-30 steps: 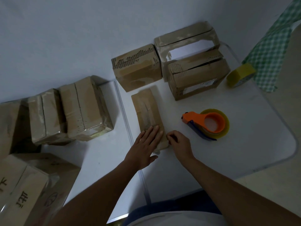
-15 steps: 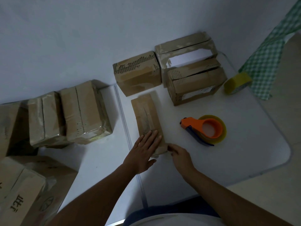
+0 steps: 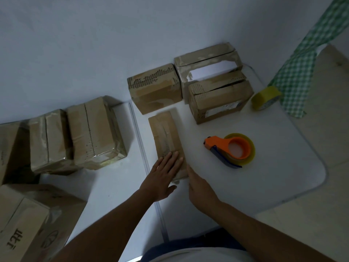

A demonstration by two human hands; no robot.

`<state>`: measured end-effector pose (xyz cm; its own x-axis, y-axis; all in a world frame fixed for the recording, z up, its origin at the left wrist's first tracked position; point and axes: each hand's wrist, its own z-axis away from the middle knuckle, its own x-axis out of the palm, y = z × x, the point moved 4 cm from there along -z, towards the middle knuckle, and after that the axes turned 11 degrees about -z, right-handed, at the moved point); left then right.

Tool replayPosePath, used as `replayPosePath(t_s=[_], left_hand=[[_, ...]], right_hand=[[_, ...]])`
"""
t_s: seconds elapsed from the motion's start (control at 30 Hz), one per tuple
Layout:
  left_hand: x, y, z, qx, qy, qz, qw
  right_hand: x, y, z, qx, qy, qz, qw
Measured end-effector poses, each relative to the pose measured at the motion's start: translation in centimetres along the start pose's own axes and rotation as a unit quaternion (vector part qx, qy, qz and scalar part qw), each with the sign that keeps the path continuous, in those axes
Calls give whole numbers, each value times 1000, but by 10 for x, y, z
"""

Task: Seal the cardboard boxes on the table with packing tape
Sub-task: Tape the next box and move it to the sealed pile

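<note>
**Flat box pinned down, tape still on the table**

White tabletop against a pale wall fills the head view, dimly lit. Take the flat box near the middle as the landmark: it lies on the table with its long side running away from the person. The left hand rests on its near end, fingers straight and pressed together, palm down. The right hand touches the box's near right corner; whether its fingers pinch the edge or only lie alongside cannot be told.

To the right of the flat box, well apart, sits the tape dispenser, untouched. Beyond the box stand three upright boxes, and further right a spare tape roll beside a checked cloth. Left of it is a group of taped boxes.

Risks, as I judge them: the thin box may slide on the smooth table if the pressing hand lifts, and tape laid in this gloom could go on crooked or wrinkled.
</note>
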<state>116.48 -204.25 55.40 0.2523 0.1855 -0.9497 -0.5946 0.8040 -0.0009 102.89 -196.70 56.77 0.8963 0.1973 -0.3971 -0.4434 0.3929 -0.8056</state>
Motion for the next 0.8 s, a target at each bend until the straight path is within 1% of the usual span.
replayPosePath(t_s=[0.07,0.1,0.2,0.3,0.33,0.4,0.43,0.47,0.5,0.53,0.57,0.6,0.63,0.67,0.7,0.73,0.77,0.8], left_hand=[[2,-1,-1,-1,1,-5,1000],[2,-2,0,0,2,-6,1000],[3,-3,-2,7,6,22,1000],[-10,-8,-9,-5,13,125,992],[-20,-12,-11,-1,40,149,988],[-39,-20,-9,-9,135,158,978],[-45,-28,-4,-48,187,169,967],[-47,-37,3,-113,225,198,947],[-45,-46,13,-193,239,249,918],[-38,-52,26,-276,227,323,876],[-28,-55,39,-351,201,416,814],[-14,-53,52,-413,174,516,730],[-1,-48,64,-458,147,606,634],[11,-41,73,-486,123,673,545],[22,-31,80,-500,100,721,470],[29,-20,85,-503,78,754,416],[34,-10,87,-501,59,775,380],[38,-1,88,-494,45,792,356]], right_hand=[[6,0,-1,-6,-16,104,994],[7,0,-1,-4,-26,134,991],[3,0,-1,-7,-61,151,987],[-8,2,0,-29,-74,162,984],[-11,1,0,-35,-68,167,983],[-16,-2,-1,-52,-48,182,981],[-17,-5,-3,-67,-36,201,977],[-18,-8,-5,-84,-25,224,971],[-18,-12,-7,-102,-18,247,964],[-18,-15,-10,-120,-16,266,956],[-16,-19,-13,-139,-21,285,948],[-12,-23,-17,-159,-32,305,938],[-7,-26,-22,-179,-45,323,928],[-1,-28,-26,-195,-56,340,918],[4,-29,-31,-205,-65,355,910],[8,-28,-34,-207,-72,370,903],[11,-26,-36,-206,-74,383,897],[14,-24,-38,-207,-72,392,894]])
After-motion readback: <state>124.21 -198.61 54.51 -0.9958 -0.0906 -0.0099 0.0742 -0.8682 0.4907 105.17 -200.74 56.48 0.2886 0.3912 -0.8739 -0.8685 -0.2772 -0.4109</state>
